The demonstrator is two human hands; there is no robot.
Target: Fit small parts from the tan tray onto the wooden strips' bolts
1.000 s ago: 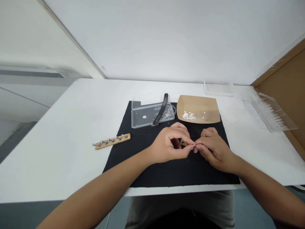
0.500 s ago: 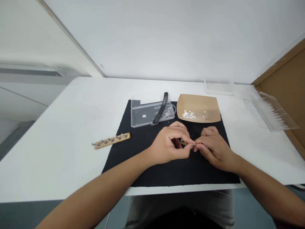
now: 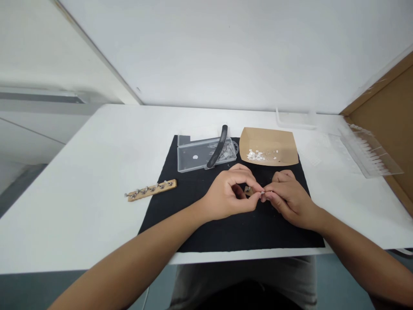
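Over the black mat (image 3: 219,234), my left hand (image 3: 234,193) pinches a tiny pale, shiny piece (image 3: 262,194) between thumb and forefinger. My right hand (image 3: 290,199) meets it there, its thumb and forefinger pressed together at the same piece; the fingers hide most of it, so its kind is unclear. Through the gap of my left hand shows the end of a small wooden block (image 3: 248,190) with a metal fitting on it. To the left, a wooden strip (image 3: 151,190) with several metal clips lies partly on the mat.
Behind my hands are a clear plastic box (image 3: 193,165) with clear pieces, a black curved handle (image 3: 218,148) lying across it, and a brown paper tray (image 3: 274,135) with white flakes. A clear rack (image 3: 368,159) stands at right on the white table (image 3: 97,172).
Both hands stay together at the tiny piece, with only a slight shift of the fingers. A little more of the wooden block shows behind my left hand.
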